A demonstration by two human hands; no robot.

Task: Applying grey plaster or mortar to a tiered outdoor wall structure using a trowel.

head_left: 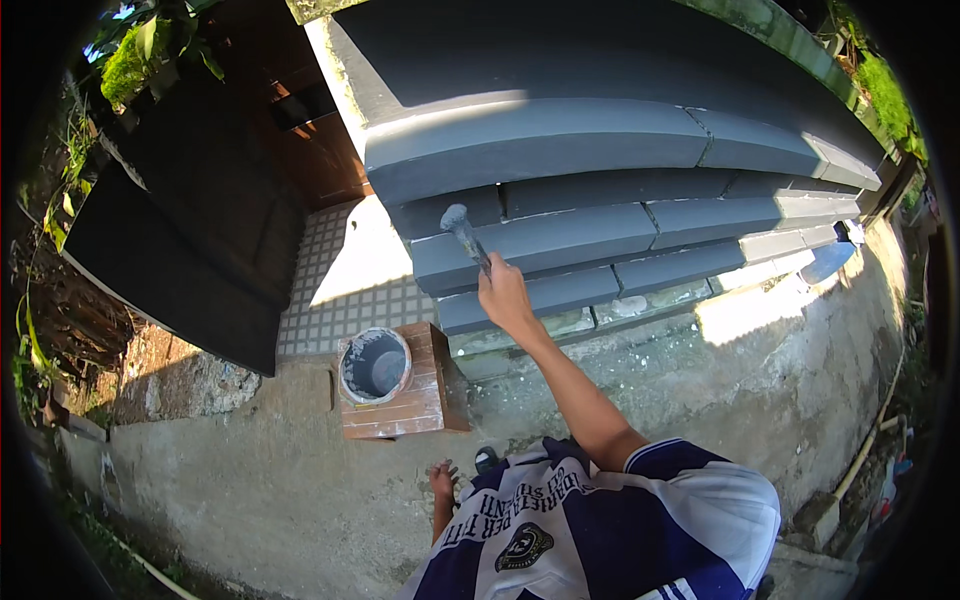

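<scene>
My right hand (505,291), with the arm stretched forward, is closed around the handle of a paintbrush (466,236). The brush's bristle end is coated in grey paint and points up and away, in front of the stepped ledges (560,240), which are painted dark grey. Whether the bristles touch the surface, I cannot tell. Low beside my body, my left hand (442,477) hangs with its fingers loosely apart and nothing in it. Nearest to it stands a paint-smeared bucket (408,352) with grey inside, resting on a brown wooden box (428,385).
A dark panel (200,240) leans at the left beside a tiled floor (335,285) and a brown door (320,150). Unpainted, sunlit ledge ends (790,242) show at the right. Rough concrete (250,480) lies underfoot. A bluish object (828,262) sits by the ledges' far right end.
</scene>
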